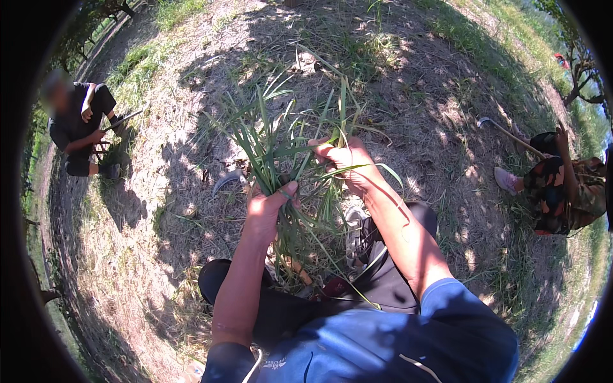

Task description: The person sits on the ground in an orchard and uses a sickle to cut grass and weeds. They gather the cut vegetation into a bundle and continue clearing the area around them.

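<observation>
My left hand [270, 203] grips a thick bunch of long green grass blades [266, 153], its thumb pressed across the stems. Cut ends and loose blades hang below that fist. Just to the right and slightly farther out, my right hand [347, 160] is closed on a smaller tuft of grass [342, 112], with several blades trailing over the wrist. The two bunches meet and overlap between my hands. A curved sickle blade [229, 181] lies on the ground left of my left hand; its wooden handle [300, 272] seems to show between my legs, partly hidden by grass.
At the left a person [79, 124] sits on a low stool holding a long-handled tool [127, 117]. Another person [565, 186] sits at the right beside a sickle [510, 135]. Dry cut grass [191, 143] covers the shaded ground, and trees [577, 72] stand at the edges.
</observation>
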Available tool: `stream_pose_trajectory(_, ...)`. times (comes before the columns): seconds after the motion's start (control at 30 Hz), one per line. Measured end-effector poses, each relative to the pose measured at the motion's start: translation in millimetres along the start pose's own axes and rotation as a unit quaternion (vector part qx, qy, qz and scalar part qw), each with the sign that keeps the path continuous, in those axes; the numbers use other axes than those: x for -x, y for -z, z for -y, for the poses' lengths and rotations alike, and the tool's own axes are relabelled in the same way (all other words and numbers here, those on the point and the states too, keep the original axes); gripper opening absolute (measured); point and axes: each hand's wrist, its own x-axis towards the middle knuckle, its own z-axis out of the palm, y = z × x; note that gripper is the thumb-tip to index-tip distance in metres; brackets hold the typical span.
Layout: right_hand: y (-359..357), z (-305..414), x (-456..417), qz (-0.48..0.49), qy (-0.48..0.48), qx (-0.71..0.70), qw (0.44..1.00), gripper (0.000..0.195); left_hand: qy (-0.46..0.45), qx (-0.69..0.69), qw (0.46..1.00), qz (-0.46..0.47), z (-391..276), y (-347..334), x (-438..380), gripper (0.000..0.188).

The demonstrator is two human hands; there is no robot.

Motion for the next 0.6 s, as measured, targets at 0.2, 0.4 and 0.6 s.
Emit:
stream_pose_trajectory(0.2,0,7,2,0.001,-0.020,-0.005,1.000,0.029,0.002,0.009,1.000,0.003,-1,1,0,0.016)
stream_pose_trajectory(0.4,-3,5,4,0.001,-0.061,-0.099,0.993,0.014,-0.015,0.007,1.000,0.012,-1,5,-2,0.020)
stream_pose_trajectory(0.6,3,-6,-2,0.054,-0.146,-0.240,0.958,0.010,-0.032,0.005,0.999,-0.007,0,0,-2,0.023)
